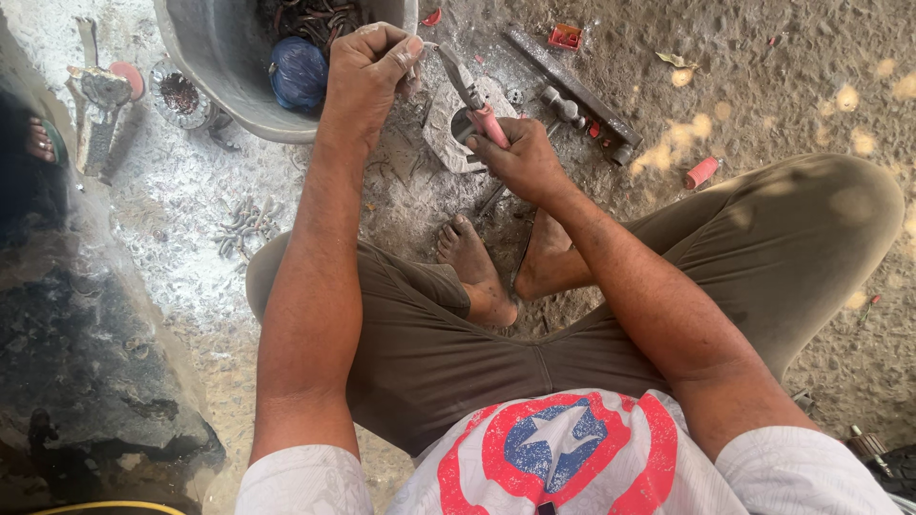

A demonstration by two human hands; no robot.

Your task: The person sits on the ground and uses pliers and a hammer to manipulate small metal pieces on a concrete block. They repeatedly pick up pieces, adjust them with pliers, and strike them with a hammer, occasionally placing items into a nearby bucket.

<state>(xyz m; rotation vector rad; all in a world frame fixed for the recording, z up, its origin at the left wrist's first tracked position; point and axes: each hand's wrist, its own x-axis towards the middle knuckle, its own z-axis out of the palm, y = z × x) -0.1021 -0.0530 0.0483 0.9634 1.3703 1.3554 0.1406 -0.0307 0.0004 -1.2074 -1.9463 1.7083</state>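
The person sits cross-legged on sandy ground (763, 86), bare feet tucked in front, with both arms stretched forward. The left hand (367, 62) is closed into a tight fist, thumb on top, at the rim of a grey metal basin (215, 72); it seems to pinch something thin, but what it grips is too small to tell. The right hand (520, 157) is wrapped around the pink handles of a pair of pliers (472, 100), whose dark metal nose points up and left toward the left fist. The pliers sit just above a pale flat stone block (444, 124) lying on the ground between the 2 hands and the feet.

Inside the basin lie a dark blue ball of cord (298, 72) and a tangle of dark wire (315, 17). To the right of the stone rests a long grey metal bar (572, 86), with a small red box (565, 36) beyond it and a red cylinder (701, 172) well apart on the sand. Left of the basin, on pale ashy ground, sit a round tin (178, 92) and a scatter of short grey metal pieces (246, 227).
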